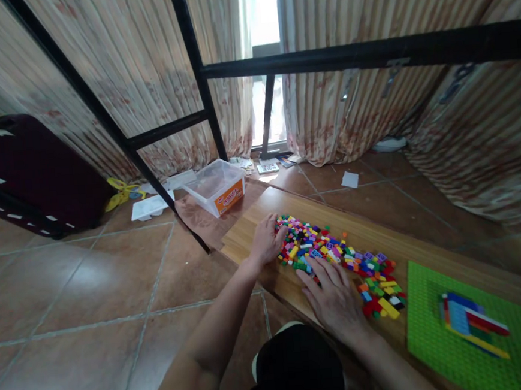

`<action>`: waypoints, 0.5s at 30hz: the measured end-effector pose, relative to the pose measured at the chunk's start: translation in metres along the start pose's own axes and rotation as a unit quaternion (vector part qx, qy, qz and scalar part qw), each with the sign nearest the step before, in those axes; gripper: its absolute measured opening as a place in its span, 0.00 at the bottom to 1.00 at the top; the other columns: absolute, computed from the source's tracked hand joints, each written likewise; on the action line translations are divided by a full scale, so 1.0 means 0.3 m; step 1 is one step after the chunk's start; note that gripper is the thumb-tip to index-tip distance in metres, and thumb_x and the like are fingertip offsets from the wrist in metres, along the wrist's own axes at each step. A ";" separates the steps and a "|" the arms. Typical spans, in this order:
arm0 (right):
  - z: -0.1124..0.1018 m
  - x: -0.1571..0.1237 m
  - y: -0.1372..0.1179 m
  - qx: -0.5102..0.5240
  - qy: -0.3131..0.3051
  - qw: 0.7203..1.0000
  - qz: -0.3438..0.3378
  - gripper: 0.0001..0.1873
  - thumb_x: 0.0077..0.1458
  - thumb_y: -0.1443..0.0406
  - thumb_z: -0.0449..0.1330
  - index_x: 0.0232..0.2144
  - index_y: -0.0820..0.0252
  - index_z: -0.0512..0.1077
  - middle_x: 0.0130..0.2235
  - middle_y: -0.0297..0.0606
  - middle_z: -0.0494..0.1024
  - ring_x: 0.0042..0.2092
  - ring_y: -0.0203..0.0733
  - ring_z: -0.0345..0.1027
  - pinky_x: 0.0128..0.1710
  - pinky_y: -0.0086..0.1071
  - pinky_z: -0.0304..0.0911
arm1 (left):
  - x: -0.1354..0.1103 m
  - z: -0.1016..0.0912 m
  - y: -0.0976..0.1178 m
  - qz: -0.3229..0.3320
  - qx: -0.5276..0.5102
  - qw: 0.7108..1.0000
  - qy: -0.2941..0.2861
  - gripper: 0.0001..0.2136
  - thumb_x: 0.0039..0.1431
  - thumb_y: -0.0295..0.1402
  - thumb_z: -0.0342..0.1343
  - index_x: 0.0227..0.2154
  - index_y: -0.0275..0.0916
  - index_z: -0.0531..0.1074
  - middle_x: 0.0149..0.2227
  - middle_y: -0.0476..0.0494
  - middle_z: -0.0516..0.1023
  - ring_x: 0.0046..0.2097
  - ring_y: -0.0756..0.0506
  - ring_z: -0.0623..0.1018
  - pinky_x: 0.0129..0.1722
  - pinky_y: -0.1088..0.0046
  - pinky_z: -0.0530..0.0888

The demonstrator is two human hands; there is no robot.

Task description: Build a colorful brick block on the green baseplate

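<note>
So, far left of the frame there's a dark suitcase [38, 176] standing on the tile floor [70, 294], with something yellow [120, 193] right beside it. Going right, upper middle, a clear plastic box [203, 190] with an orange label [230, 197] sits just past the end of the wooden surface [241, 235].

Around the centre, the left hand [265, 241] is loosely cupped at the left edge of a big pile of mixed colored bricks [311, 239], thumb apart from the fingers. The pile spreads from the centre toward the lower right. The right hand [334, 292] is palm down along the pile's near side, fingers relaxed and a bit spread, fingertips at the bricks. Can't see what's under the palm, tbh.

Lower right there's a green studded baseplate [427, 332] with a small multicolor build [459, 317] on it: blue, red, white, yellow.
</note>
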State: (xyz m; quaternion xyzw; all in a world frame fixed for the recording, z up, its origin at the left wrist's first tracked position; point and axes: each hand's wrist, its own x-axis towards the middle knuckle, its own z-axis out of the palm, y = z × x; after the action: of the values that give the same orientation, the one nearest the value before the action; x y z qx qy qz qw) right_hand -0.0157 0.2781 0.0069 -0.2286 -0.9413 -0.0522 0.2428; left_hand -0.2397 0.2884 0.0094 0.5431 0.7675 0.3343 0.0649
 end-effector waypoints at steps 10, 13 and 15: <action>0.006 -0.021 0.108 -0.012 -0.009 0.999 0.048 0.18 0.60 0.68 0.53 0.51 0.52 0.72 0.59 0.45 0.70 0.61 0.53 0.58 0.57 0.52 0.56 | -0.045 0.076 0.097 0.017 -0.001 1.000 0.015 0.24 0.67 0.44 0.44 0.59 0.34 0.64 0.61 0.33 0.67 0.64 0.41 0.64 0.64 0.60 0.60; -0.001 -0.028 0.109 0.008 -0.006 0.998 0.061 0.18 0.61 0.66 0.53 0.51 0.53 0.73 0.58 0.46 0.70 0.59 0.53 0.59 0.57 0.52 0.57 | -0.066 0.091 0.120 -0.001 0.008 0.999 0.047 0.22 0.67 0.43 0.44 0.58 0.36 0.64 0.62 0.34 0.66 0.65 0.40 0.63 0.64 0.58 0.60; -0.017 -0.033 0.116 0.031 0.000 0.997 0.077 0.17 0.61 0.64 0.53 0.51 0.53 0.73 0.58 0.45 0.70 0.58 0.53 0.61 0.56 0.52 0.58 | -0.082 0.095 0.132 -0.014 0.014 0.998 0.066 0.22 0.67 0.43 0.44 0.58 0.36 0.65 0.62 0.33 0.65 0.65 0.39 0.61 0.65 0.56 0.59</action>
State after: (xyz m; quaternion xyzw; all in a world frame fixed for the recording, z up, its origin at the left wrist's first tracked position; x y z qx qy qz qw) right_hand 0.0100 0.3041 0.0061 -0.2929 -0.9222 -0.0044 0.2525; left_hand -0.1856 0.2869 0.0043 0.5096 0.7824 0.3577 0.0112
